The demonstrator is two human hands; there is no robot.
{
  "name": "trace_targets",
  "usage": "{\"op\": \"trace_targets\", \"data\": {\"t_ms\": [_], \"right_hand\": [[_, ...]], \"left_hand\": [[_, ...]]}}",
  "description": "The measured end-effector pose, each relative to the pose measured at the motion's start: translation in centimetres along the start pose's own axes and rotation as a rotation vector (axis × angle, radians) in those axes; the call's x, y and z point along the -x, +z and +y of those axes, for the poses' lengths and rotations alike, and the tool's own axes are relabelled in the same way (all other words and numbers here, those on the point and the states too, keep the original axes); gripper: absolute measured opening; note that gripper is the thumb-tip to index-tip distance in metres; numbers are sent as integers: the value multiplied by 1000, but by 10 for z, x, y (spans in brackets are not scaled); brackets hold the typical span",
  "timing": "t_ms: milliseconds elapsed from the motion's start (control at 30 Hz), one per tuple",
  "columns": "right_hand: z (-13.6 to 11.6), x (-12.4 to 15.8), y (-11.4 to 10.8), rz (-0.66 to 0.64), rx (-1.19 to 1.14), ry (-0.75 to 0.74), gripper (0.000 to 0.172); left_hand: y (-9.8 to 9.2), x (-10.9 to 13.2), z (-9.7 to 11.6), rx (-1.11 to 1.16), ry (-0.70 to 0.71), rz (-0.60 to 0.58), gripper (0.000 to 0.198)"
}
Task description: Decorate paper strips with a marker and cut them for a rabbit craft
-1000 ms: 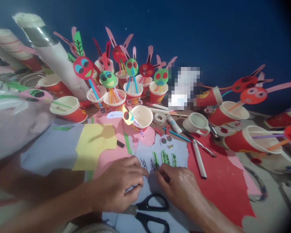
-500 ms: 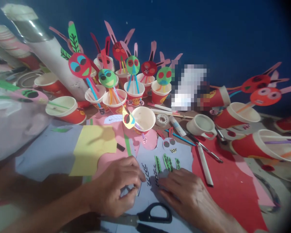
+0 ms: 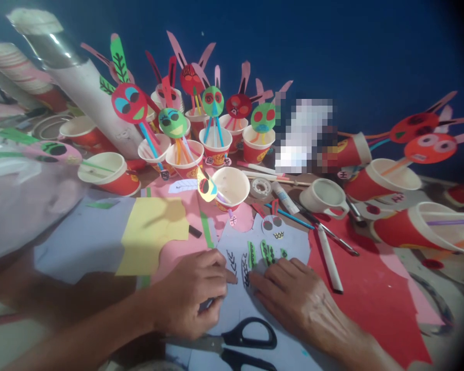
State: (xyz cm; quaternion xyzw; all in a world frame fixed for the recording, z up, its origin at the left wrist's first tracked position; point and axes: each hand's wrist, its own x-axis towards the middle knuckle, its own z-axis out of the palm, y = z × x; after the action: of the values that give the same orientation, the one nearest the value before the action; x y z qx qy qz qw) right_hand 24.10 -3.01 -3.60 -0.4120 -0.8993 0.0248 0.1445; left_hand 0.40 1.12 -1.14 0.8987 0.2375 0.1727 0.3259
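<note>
Left hand (image 3: 189,293), right hand (image 3: 294,299) — blue paper (image 3: 296,239)

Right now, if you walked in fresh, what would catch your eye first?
First come the bright paper faces on straws, standing in red cups against a blue wall. Nearer, the left hand and right hand rest on a lilac paper sheet, with black-handled scissors just below.

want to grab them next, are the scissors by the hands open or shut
Shut: the scissors show their metal blades lying together as one strip, running left from the black handles.
</note>
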Motion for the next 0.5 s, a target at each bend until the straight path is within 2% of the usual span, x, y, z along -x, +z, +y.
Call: {"op": "trace_targets", "data": {"t_ms": [167,500], "right_hand": [[-3,-3,4,1,4,30,21],[-3,-7,-1,18,2,22,22]], "left_hand": [[0,0,-1,35,14,19,14],[-3,-2,-2,63,-3,-18,14]]}}
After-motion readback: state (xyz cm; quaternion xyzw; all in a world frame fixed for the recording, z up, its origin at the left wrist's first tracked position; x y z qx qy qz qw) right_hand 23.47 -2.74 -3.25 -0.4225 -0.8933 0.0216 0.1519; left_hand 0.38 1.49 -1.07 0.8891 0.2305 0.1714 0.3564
